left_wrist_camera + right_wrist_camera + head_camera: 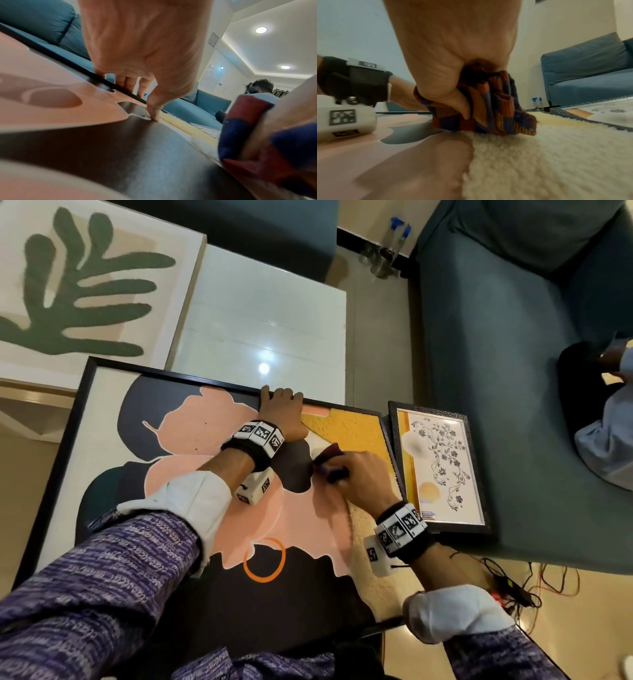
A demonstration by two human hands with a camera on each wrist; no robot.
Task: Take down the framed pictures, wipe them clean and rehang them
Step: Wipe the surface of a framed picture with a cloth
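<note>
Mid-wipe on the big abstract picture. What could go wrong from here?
1. The large picture seems to rest partly on the lap; only the left hand grips its top edge, so it could slip.
2. The cloth in the right hand may snag the textured cream area.
3. The small floral frame beside it could get knocked.

Warm indoor light; wrist views blurred, distorted.

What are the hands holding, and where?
Right hand grips a bunched cloth; left hand holds the big picture by its top frame edge.
</note>
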